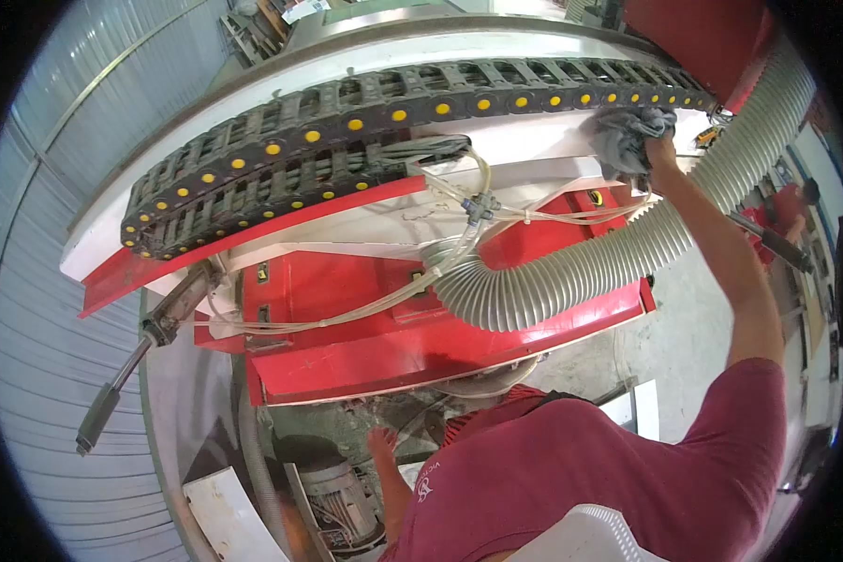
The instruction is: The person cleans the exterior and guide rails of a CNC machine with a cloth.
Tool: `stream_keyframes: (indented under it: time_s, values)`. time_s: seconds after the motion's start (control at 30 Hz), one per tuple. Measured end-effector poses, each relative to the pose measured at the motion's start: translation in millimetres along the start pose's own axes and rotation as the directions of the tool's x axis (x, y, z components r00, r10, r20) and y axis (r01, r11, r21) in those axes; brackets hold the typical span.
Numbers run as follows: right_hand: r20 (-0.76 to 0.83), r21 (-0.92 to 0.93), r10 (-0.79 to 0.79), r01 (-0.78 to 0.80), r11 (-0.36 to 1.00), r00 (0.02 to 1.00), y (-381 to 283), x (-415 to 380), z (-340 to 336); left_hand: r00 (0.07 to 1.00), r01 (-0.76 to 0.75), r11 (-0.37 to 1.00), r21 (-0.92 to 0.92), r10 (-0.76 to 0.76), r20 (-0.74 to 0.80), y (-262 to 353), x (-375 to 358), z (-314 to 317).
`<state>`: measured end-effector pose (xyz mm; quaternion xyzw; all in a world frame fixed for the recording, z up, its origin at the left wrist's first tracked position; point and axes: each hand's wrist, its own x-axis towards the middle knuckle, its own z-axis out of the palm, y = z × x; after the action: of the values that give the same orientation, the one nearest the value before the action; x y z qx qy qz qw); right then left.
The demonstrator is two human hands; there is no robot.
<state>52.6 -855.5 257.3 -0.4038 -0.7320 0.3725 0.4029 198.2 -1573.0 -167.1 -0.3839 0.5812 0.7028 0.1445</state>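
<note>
A crumpled grey-blue rag [618,139] is bunched in my right hand [661,150]. That arm is stretched out far to the right, and the rag presses against the white machine beam [543,136] just below the right end of a black cable chain [375,117] with yellow dots. Low down near my body, my left hand [381,440] hangs with nothing visible in it, its fingers seeming apart. Close to it are the red machine panel [347,361] above and a grey electric motor [337,496] below.
A ribbed grey hose [571,286] curves across the red panel and rises past my right arm. Thin clear tubes meet at a small fitting [480,208]. A rod with a dark handle [98,421] juts out at left. Another person in red [785,211] is at far right.
</note>
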Motion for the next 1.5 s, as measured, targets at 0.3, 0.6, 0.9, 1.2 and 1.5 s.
stream_keyframes:
  time_s: [0.3,0.6,0.9,1.2,1.5]
  values:
    - [0.223,-0.133,-0.181,0.214,0.968,0.958,-53,-160,177,0.975,0.178,0.963,0.200,-0.201,0.099,-63,16,-82]
    - [0.370,-0.892,-0.127,0.390,0.230,0.920,-47,-26,80,0.980,0.110,0.904,0.413,-0.168,0.106,-57,-1,-40]
    - [-0.327,0.665,0.676,-0.347,0.661,0.660,-37,64,46,0.993,0.071,0.962,0.265,-0.093,0.072,-20,-37,2]
    - [-0.215,0.073,0.134,-0.121,0.990,0.967,-69,-69,124,0.974,-0.011,0.763,0.647,-0.138,0.179,-64,-18,-46]
    - [-0.042,0.004,-0.561,0.562,0.827,0.826,-101,-180,181,0.933,-0.265,0.579,0.771,-0.048,0.357,-41,25,-48]
